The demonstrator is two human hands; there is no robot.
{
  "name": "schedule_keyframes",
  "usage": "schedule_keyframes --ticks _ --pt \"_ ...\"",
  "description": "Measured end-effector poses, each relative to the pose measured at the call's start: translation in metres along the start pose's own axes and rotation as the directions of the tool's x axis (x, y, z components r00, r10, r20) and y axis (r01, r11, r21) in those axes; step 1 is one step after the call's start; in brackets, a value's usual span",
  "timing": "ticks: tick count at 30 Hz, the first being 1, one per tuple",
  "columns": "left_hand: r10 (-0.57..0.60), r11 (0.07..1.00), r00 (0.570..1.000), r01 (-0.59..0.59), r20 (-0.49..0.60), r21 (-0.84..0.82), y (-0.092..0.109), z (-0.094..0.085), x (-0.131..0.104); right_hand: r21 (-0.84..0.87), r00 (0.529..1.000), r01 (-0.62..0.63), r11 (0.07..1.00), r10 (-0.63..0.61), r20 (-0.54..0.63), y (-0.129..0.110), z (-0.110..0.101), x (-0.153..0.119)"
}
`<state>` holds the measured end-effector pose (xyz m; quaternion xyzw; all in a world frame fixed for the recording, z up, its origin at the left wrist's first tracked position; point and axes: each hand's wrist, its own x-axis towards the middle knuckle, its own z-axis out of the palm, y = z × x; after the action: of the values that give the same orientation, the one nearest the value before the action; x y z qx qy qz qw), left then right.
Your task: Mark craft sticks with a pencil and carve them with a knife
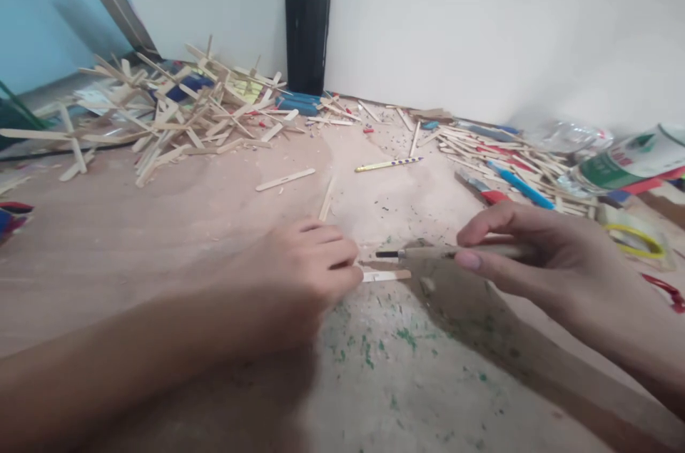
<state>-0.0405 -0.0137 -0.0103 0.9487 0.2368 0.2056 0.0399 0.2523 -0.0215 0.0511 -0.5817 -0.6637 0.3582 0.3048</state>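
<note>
My left hand [315,267] is closed, its fingers pressing a wooden craft stick [388,275] against the tabletop; one end of the stick sticks out to the right. Held between the thumb and fingers of my right hand [551,267] is a slim carving tool [428,253] with a pale handle and a dark tip. That tip points left, just above the stick and apart from it. Beyond my left hand lie another narrow stick [326,197], a slotted craft stick [285,180] and a yellow patterned pencil [389,165].
A heap of joined sticks [182,110] fills the back left. A black phone [307,36] leans upright against the wall. At right are loose sticks [497,157], a blue pen [520,184], a red-handled cutter [481,187], a tipped cup [631,157] and a tape roll [636,239].
</note>
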Motion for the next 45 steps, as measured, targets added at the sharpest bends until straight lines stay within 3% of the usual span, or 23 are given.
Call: schedule_keyframes --ticks 4,7,10,14,17,21,27,39,45 --pt "-0.012 1.000 1.000 0.012 0.020 -0.029 -0.002 -0.002 0.001 0.080 0.994 -0.032 0.996 0.040 -0.101 -0.028 0.004 0.008" --pt "-0.026 0.998 0.999 0.029 0.043 -0.060 -0.003 -0.007 0.003 0.230 0.980 0.149 0.962 -0.111 -0.167 -0.048 0.013 0.020" --pt "-0.035 0.998 0.998 0.037 0.047 -0.046 -0.002 -0.011 0.004 0.478 0.953 0.300 0.826 -0.280 -0.114 -0.066 0.025 0.033" --pt "-0.093 0.994 0.995 0.096 0.047 -0.051 -0.004 -0.009 0.005 0.715 0.954 0.165 0.679 -0.294 0.060 -0.071 0.045 0.039" --pt "-0.109 0.994 0.993 0.110 0.046 -0.016 -0.006 -0.005 0.006 0.700 0.941 0.069 0.711 -0.279 0.190 -0.061 0.062 0.040" --pt "-0.073 0.997 0.997 0.073 -0.001 0.026 -0.010 0.000 0.005 0.738 0.941 -0.021 0.674 -0.235 0.241 -0.050 0.074 0.045" --pt "-0.090 0.996 0.994 0.090 -0.064 -0.004 -0.009 0.009 0.004 0.829 0.959 0.004 0.560 -0.236 0.154 -0.047 0.072 0.051" --pt "-0.111 0.993 0.985 0.115 -0.135 0.019 -0.006 0.011 0.005 0.757 0.947 0.044 0.652 -0.269 0.177 -0.051 0.081 0.049" --pt "-0.121 0.992 0.988 0.124 -0.093 0.030 -0.007 0.012 0.004 0.739 0.964 0.050 0.672 -0.226 0.140 -0.050 0.086 0.048"
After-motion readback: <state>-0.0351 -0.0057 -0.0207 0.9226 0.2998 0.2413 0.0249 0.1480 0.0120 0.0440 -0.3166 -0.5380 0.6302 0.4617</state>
